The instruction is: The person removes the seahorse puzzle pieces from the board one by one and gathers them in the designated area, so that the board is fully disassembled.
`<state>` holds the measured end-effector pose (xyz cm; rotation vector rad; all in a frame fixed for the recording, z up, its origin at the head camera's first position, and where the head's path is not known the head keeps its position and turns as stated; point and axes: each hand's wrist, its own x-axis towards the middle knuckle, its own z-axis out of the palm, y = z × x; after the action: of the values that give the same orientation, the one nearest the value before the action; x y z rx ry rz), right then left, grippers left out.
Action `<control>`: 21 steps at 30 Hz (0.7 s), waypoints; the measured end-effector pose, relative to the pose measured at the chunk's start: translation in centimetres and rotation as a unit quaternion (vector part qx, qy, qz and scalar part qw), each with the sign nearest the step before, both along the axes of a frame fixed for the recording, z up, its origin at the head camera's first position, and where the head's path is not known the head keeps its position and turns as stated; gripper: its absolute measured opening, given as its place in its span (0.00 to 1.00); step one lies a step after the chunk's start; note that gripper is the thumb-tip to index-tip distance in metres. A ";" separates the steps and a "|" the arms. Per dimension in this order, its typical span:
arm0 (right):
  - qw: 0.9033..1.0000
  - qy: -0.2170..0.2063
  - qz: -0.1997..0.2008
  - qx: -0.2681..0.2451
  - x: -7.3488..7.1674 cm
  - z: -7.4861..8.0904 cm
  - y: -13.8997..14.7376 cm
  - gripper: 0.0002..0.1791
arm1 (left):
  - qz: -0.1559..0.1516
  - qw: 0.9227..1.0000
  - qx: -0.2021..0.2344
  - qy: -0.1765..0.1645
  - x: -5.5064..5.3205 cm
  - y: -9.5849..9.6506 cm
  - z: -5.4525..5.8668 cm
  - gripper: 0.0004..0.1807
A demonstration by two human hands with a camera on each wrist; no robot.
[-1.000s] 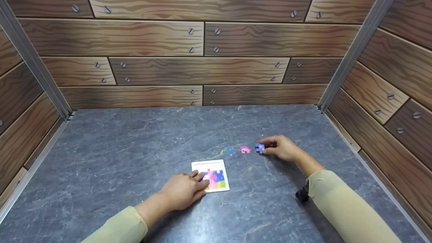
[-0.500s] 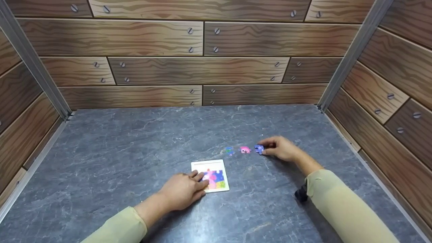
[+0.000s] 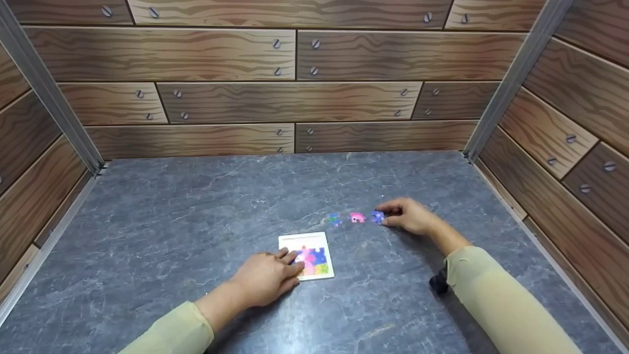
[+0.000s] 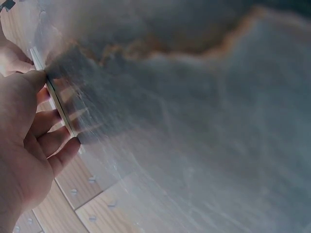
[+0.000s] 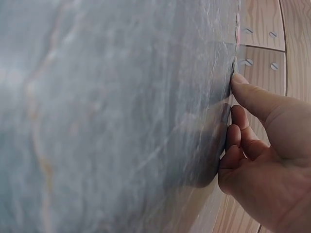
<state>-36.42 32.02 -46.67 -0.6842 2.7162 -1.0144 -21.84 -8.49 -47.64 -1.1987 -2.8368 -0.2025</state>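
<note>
A white-framed jigsaw puzzle board (image 3: 300,241) with a partly filled colourful picture lies on the table. My left hand (image 3: 265,278) rests over its left side, fingers extended onto the picture and hiding part of it. In the left wrist view, the thumb and fingertips of my left hand (image 4: 29,126) meet the edge-on board (image 4: 57,103). Farther right, my right hand (image 3: 412,216) has its thumb and index finger at a blue-purple puzzle piece (image 3: 377,217) low on the table. The right wrist view shows my right hand (image 5: 272,141) against the tabletop, other fingers curled in.
Left of the blue-purple piece lie a pink puzzle piece (image 3: 357,218) and a blue-green puzzle piece (image 3: 334,219), in a row behind the board. Wood-patterned walls (image 3: 295,103) enclose the grey marbled table (image 3: 196,196) at the back and sides.
The blue-purple piece has turned slightly and come down flatter onto the table between my right fingers. My left hand and the board have stayed in place.
</note>
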 end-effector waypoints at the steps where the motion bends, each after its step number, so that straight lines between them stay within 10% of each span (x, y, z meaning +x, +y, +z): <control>1: 1.000 0.002 0.002 -0.001 0.0 0.0 0.0 0.21 | 0.000 1.000 0.001 0.000 0.0 0.0 0.0 0.22; 21: 1.000 0.004 0.003 -0.002 0.0 -0.2 0.1 0.22 | -0.002 1.000 0.003 0.014 0.2 0.0 0.1 0.21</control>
<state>-36.42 32.15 -46.92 -0.6990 2.7181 -1.0177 -21.66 -8.52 -47.59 -1.1956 -2.8083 -0.1917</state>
